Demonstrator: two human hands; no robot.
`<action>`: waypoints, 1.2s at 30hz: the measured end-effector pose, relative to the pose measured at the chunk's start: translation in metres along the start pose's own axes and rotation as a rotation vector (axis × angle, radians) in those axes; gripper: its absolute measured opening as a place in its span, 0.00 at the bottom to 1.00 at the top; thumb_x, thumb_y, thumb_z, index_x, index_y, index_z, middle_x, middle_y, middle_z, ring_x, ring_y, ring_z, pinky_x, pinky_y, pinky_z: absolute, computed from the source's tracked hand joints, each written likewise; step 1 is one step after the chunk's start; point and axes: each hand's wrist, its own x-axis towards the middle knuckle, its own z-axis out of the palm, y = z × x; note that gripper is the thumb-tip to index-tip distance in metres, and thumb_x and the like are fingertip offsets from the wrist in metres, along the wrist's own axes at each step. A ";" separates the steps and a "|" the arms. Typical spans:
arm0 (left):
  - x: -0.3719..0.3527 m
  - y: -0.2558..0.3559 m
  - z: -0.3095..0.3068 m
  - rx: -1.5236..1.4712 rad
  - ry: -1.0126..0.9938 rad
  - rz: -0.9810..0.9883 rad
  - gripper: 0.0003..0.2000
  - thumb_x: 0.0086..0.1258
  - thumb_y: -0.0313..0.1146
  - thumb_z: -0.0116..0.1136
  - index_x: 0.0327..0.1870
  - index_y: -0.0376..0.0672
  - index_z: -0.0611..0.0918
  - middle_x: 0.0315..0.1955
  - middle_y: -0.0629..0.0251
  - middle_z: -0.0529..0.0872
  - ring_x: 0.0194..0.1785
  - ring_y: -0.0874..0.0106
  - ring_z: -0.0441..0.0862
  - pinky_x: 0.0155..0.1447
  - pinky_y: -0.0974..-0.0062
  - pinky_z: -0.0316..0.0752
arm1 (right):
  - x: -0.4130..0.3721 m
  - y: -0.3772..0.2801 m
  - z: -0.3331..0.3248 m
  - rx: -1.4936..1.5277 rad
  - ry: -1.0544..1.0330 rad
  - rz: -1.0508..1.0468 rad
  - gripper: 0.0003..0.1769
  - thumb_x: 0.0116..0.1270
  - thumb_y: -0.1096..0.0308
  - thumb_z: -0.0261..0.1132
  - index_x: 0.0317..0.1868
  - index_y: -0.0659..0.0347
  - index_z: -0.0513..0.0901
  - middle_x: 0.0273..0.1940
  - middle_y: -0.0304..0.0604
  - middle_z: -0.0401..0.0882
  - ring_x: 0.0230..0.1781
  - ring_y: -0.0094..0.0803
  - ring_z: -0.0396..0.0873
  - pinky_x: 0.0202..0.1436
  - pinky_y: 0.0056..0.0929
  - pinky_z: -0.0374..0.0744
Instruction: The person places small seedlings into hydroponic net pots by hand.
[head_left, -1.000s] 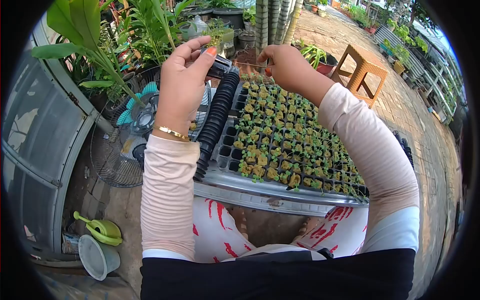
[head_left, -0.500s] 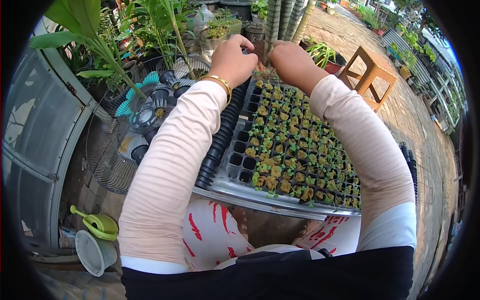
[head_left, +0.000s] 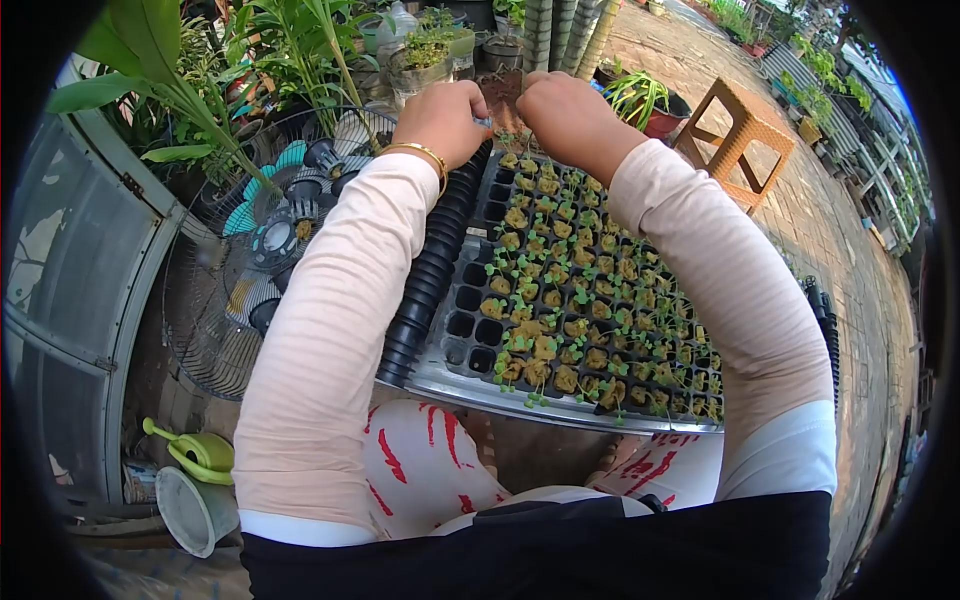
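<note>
Left hand point(head_left: 445, 122) at far end of black net-pot stack point(head_left: 437, 258), fingers curled. Right hand point(head_left: 572, 118) just beside, fingers bunched, near far edge of seedling tray point(head_left: 455, 353). Fingertips hidden, can't tell what either grips. Tray on metal tabletop point(head_left: 468, 391), stack along its left side. Likely handling: plugs point(head_left: 537, 373) soft, light; seedlings point(head_left: 536, 399) fragile. Pinch plug sides, not stems. Pots light, stiffish; hold by rim.
</note>
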 end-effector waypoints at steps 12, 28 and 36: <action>0.001 0.008 0.008 0.289 -0.157 0.087 0.16 0.44 0.38 0.73 0.36 0.46 0.85 0.35 0.53 0.84 0.45 0.56 0.80 0.50 0.63 0.74 | 0.000 -0.003 0.001 0.014 0.046 0.001 0.05 0.53 0.72 0.61 0.30 0.59 0.83 0.37 0.45 0.78 0.42 0.41 0.77 0.45 0.36 0.77; 0.005 0.021 0.012 0.469 -0.261 0.120 0.18 0.48 0.38 0.72 0.42 0.48 0.84 0.41 0.56 0.81 0.50 0.56 0.78 0.51 0.61 0.74 | -0.001 -0.004 0.024 0.153 -0.028 0.176 0.05 0.54 0.73 0.59 0.29 0.62 0.82 0.35 0.50 0.78 0.39 0.47 0.78 0.43 0.41 0.77; 0.008 0.020 0.016 0.502 -0.251 0.173 0.21 0.45 0.39 0.72 0.45 0.52 0.83 0.40 0.55 0.81 0.48 0.55 0.79 0.49 0.61 0.74 | -0.004 0.000 0.013 0.222 -0.095 0.266 0.06 0.53 0.72 0.60 0.30 0.62 0.83 0.35 0.50 0.79 0.40 0.45 0.79 0.43 0.40 0.77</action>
